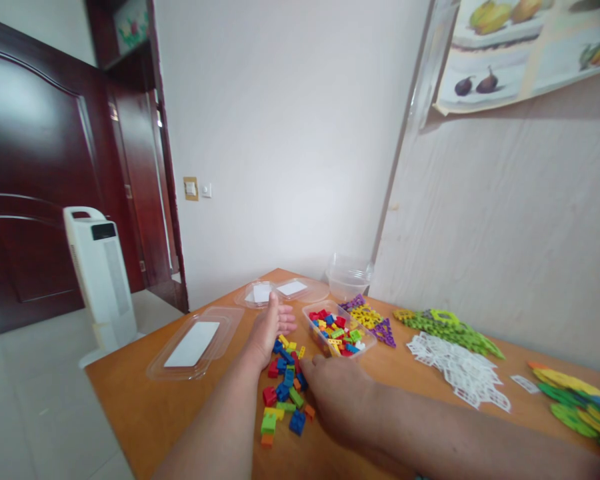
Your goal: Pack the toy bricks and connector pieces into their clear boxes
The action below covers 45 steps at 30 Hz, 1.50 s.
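Observation:
Several small colourful plastic bricks lie loose on the wooden table, between my two hands. My left hand stands on its edge at the far side of the pile, fingers stretched out together and touching the nearest bricks. My right hand lies palm down at the pile's right side, its fingers partly hidden from view. Just beyond it stands a clear plastic tub filled with more bricks.
Clear lids with white labels lie left and behind. An empty clear tub stands by the wall. Purple, yellow, green and white lattice pieces spread along the right. A white heater stands on the floor.

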{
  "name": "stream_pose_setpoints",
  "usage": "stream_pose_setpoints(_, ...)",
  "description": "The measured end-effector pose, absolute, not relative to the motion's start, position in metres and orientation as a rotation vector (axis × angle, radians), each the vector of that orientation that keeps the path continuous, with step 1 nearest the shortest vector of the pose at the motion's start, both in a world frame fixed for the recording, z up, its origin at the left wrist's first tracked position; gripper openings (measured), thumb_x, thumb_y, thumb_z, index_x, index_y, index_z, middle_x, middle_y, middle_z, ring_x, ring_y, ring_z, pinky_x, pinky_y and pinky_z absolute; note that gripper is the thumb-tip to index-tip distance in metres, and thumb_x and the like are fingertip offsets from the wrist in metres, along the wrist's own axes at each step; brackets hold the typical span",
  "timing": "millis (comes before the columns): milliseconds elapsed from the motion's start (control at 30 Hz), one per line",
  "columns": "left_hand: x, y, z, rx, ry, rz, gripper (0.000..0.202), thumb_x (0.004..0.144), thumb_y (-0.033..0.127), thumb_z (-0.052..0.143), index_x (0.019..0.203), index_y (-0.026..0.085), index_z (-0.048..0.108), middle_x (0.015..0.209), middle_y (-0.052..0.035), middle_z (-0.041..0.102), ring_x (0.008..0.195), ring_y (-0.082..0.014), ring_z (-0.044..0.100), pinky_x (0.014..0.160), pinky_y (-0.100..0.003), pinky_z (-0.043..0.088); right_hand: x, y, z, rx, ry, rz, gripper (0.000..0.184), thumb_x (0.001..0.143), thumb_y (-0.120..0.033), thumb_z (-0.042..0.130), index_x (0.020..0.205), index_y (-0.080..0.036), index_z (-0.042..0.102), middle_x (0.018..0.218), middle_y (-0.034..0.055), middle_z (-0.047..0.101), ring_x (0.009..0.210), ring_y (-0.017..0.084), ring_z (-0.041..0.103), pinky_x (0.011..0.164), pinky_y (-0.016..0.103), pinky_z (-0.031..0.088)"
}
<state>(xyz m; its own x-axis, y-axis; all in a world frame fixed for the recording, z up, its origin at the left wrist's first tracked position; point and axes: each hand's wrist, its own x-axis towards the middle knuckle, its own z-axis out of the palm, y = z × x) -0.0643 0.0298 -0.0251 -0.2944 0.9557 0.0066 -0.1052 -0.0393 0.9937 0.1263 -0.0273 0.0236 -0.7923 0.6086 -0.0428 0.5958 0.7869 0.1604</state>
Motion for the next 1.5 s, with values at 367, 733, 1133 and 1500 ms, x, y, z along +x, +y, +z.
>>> stream_pose_setpoints(367, -0.062, 0.032, -0.024, 0.993, 1.358, 1.452, 0.093, 0.078, 0.085, 0.021, 0.114, 0.010, 0.063, 0.100, -0.0184, 0.072, 0.085, -0.0271, 0.071, 0.081, -0.037, 0.050, 0.133, -0.018, 0.017, 1.232, 2.904, -0.118, 0.021, 0.080, -0.021, 0.055, 0.100, -0.021, 0.059, 0.099, 0.0102, 0.072, 0.084, 0.026, 0.070, 0.062, 0.029, 0.046)
stream_pose_setpoints(733, -0.060, 0.028, -0.022, 0.975, 1.339, 1.496, 0.089, 0.078, 0.085, 0.027, 0.109, 0.010, 0.065, 0.101, -0.0180, 0.072, 0.084, -0.0258, 0.070, 0.079, -0.036, 0.051, 0.144, -0.018, 0.048, 1.370, 2.978, -0.195, 0.022, 0.079, -0.027, 0.057, 0.100, -0.021, 0.055, 0.091, 0.0082, 0.071, 0.079, 0.022, 0.066, 0.058, 0.026, 0.033)
stream_pose_setpoints(1133, -0.060, 0.028, -0.021, 0.967, 1.346, 1.481, 0.092, 0.076, 0.086, 0.026, 0.112, 0.011, 0.065, 0.106, -0.0184, 0.071, 0.088, -0.0271, 0.070, 0.080, -0.036, 0.051, 0.143, -0.016, 0.048, 1.113, 3.085, -0.025, 0.019, 0.087, -0.022, 0.048, 0.100, -0.020, 0.062, 0.101, 0.0085, 0.068, 0.089, 0.019, 0.065, 0.071, 0.025, 0.042)
stream_pose_setpoints(1500, -0.061, 0.030, -0.023, 0.965, 1.345, 1.467, 0.094, 0.076, 0.087, 0.024, 0.113, 0.010, 0.064, 0.102, -0.0194, 0.072, 0.091, -0.0286, 0.070, 0.082, -0.037, 0.050, 0.131, -0.029, 0.028, 1.006, 2.983, 0.020, 0.021, 0.084, -0.023, 0.051, 0.100, -0.019, 0.063, 0.101, 0.0102, 0.069, 0.084, 0.023, 0.067, 0.065, 0.029, 0.045)
